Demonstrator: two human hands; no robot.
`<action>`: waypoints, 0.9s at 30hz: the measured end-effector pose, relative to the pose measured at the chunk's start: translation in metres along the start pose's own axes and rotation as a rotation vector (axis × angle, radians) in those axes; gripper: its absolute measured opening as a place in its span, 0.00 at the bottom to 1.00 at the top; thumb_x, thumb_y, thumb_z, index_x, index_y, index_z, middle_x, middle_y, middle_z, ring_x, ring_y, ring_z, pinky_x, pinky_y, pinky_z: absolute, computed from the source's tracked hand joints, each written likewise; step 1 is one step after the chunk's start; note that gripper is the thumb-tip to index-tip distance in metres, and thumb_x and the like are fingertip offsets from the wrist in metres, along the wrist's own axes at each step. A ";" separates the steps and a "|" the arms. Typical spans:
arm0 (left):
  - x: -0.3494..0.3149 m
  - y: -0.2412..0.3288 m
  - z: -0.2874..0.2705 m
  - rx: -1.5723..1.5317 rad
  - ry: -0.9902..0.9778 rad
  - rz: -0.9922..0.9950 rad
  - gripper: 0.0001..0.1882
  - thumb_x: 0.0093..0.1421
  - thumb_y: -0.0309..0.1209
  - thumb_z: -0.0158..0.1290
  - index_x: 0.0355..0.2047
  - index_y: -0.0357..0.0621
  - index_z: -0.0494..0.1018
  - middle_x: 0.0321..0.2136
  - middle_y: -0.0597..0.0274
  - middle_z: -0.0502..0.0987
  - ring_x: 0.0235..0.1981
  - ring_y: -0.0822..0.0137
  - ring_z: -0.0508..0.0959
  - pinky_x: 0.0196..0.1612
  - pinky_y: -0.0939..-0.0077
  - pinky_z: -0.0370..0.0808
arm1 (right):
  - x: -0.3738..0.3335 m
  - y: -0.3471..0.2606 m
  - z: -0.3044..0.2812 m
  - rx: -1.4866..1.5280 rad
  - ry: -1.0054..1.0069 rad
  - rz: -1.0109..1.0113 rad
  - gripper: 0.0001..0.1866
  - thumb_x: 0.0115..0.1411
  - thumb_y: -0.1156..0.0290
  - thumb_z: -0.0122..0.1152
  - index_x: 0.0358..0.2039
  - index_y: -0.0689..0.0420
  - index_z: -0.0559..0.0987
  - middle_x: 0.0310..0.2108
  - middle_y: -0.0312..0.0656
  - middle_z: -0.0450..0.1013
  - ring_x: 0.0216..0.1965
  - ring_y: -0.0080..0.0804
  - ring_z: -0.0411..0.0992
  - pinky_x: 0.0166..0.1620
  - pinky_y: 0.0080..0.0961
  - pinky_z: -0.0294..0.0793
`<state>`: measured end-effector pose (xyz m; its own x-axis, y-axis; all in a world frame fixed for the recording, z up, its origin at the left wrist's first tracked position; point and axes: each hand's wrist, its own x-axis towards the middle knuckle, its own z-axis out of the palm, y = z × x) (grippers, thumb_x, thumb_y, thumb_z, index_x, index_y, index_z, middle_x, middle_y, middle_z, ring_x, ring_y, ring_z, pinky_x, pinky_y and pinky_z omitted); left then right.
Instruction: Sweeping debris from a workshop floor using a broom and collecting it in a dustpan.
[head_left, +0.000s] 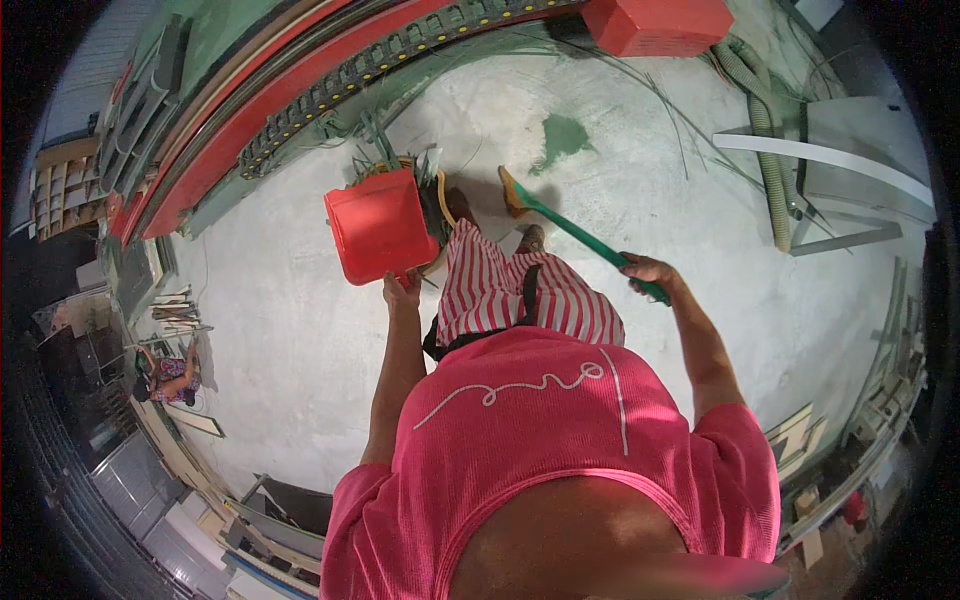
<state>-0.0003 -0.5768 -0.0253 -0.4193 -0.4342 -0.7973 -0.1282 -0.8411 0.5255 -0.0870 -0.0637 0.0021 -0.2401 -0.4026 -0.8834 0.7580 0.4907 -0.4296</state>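
My left hand (403, 289) grips the red dustpan (378, 228) by its near edge, where the fingers close round it. The dustpan is raised over a round container with a yellow rim (446, 205), hiding most of it. Thin grey-green scraps (372, 150) stick out past the dustpan's far side. In my right hand (650, 272) is a hand broom (575, 230), held near the end of its green handle. Its yellow bristle head (513, 192) points away from me, close to my shoes. Whether the bristles touch the floor I cannot tell.
A long red machine with a black cable chain (360, 80) curves along the far left. At the far right stand a red box-shaped part (655, 27) and a ribbed hose (768, 150). Another person (172, 378) is at the left edge. Frames (797, 440) lean at the lower right.
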 end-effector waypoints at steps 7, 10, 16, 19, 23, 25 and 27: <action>-0.005 0.006 0.001 0.034 0.156 -0.060 0.12 0.51 0.39 0.39 0.33 0.47 0.61 0.22 0.59 0.69 0.19 0.66 0.71 0.22 0.74 0.70 | -0.024 -0.053 -0.034 -0.217 0.148 0.031 0.30 0.46 0.62 0.53 0.50 0.52 0.56 0.14 0.32 0.59 0.12 0.20 0.58 0.14 0.17 0.58; -0.006 0.001 0.001 -0.006 -0.002 -0.022 0.14 0.50 0.42 0.41 0.33 0.48 0.60 0.22 0.60 0.69 0.19 0.66 0.71 0.23 0.73 0.71 | -0.022 -0.065 -0.042 -0.337 0.179 -0.013 0.21 0.47 0.65 0.50 0.42 0.54 0.60 0.12 0.33 0.58 0.09 0.21 0.57 0.12 0.20 0.57; -0.003 -0.004 0.011 0.069 0.053 0.054 0.20 0.46 0.48 0.46 0.31 0.46 0.61 0.17 0.63 0.67 0.17 0.67 0.70 0.22 0.74 0.71 | -0.036 -0.085 -0.047 -0.481 0.265 -0.071 0.19 0.46 0.68 0.48 0.41 0.57 0.61 0.10 0.35 0.58 0.07 0.23 0.56 0.11 0.22 0.56; -0.002 -0.006 0.015 0.075 0.087 -0.026 0.19 0.48 0.47 0.45 0.31 0.46 0.62 0.16 0.64 0.66 0.16 0.67 0.69 0.19 0.77 0.70 | -0.049 -0.084 -0.043 -0.355 0.257 -0.054 0.29 0.47 0.68 0.49 0.51 0.54 0.53 0.09 0.33 0.56 0.08 0.21 0.55 0.11 0.20 0.56; -0.003 -0.010 0.018 0.115 0.033 0.036 0.17 0.49 0.45 0.44 0.30 0.45 0.62 0.15 0.63 0.68 0.15 0.67 0.69 0.16 0.78 0.69 | -0.066 -0.069 -0.028 -0.300 0.245 -0.017 0.33 0.47 0.65 0.50 0.53 0.51 0.50 0.13 0.34 0.58 0.11 0.22 0.57 0.14 0.20 0.58; -0.006 -0.010 0.022 0.127 0.021 0.060 0.16 0.50 0.44 0.43 0.30 0.44 0.62 0.15 0.63 0.68 0.14 0.66 0.69 0.15 0.78 0.69 | -0.069 -0.055 -0.018 -0.235 0.212 -0.042 0.34 0.46 0.65 0.50 0.53 0.50 0.50 0.15 0.35 0.60 0.13 0.22 0.58 0.15 0.21 0.61; -0.004 -0.009 0.021 0.152 0.045 0.022 0.16 0.49 0.44 0.44 0.30 0.45 0.62 0.17 0.63 0.69 0.14 0.67 0.69 0.14 0.78 0.68 | -0.066 -0.047 -0.016 -0.241 0.158 -0.016 0.34 0.45 0.65 0.50 0.53 0.50 0.51 0.15 0.34 0.60 0.12 0.22 0.58 0.15 0.20 0.60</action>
<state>-0.0162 -0.5603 -0.0205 -0.3829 -0.4688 -0.7960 -0.2556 -0.7743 0.5789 -0.1163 -0.0476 0.0775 -0.3566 -0.2959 -0.8861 0.5919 0.6623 -0.4594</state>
